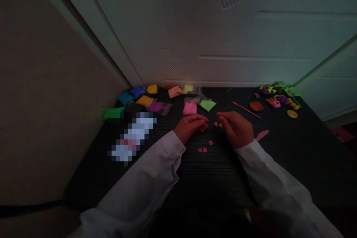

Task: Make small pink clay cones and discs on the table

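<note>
My left hand [192, 125] is curled just above the table, its fingers pressed together; anything inside is hidden. Opposite it, my right hand [238, 128] has thumb and forefinger drawn together in a pinch, and I cannot make out what they hold. Between the two hands are small pink clay pieces [215, 124], close to my right fingertips. Nearer to me lie three flat pink clay discs [205, 150]. A bag of pink clay [190, 108] sits just beyond my left hand, beside a light green clay packet [208, 105].
Clay packets, among them a blue one [138, 92] and a green one [113, 113], line the back left. A blurred pale strip [134, 137] lies left. Rightward are a pink stick [247, 110], a pink clay knife [262, 135], a reddish-brown lump [256, 106] and small coloured figures [275, 102].
</note>
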The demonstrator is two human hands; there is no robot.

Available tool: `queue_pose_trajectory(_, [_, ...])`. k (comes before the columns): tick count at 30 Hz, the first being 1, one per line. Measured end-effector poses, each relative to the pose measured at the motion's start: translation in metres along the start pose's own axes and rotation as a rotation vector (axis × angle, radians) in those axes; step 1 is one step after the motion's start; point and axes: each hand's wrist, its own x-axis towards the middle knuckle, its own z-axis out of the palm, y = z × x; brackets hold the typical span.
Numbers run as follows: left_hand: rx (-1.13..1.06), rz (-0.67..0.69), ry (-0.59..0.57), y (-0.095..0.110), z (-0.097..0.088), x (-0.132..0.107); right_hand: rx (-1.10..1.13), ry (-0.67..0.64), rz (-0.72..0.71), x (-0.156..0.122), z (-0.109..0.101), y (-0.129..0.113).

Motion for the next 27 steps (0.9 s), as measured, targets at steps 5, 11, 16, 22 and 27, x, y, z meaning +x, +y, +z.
queue_pose_trajectory(5, [-0.007,-0.014,0.014,0.0010,0.0007,-0.0003,0.032,0.034,0.002,0.0001,0.0019,0.0036])
queue_pose_trajectory(11, [-0.018,-0.005,-0.006,0.0009,0.0001,-0.0005,0.066,0.019,0.083,-0.0009,0.0012,0.0029])
queue_pose_trajectory(16, [-0.023,-0.008,0.003,0.0010,0.0003,-0.0010,-0.012,0.040,0.089,-0.0003,-0.0017,0.0004])
queue_pose_trajectory(22, [-0.015,-0.013,-0.007,0.0012,-0.0003,-0.0011,-0.006,0.040,0.055,0.0007,-0.0018,0.0010])
queue_pose_trajectory(27, [-0.017,-0.004,-0.010,0.0008,-0.0004,-0.0010,0.028,0.039,0.023,0.0008,0.0009,0.0051])
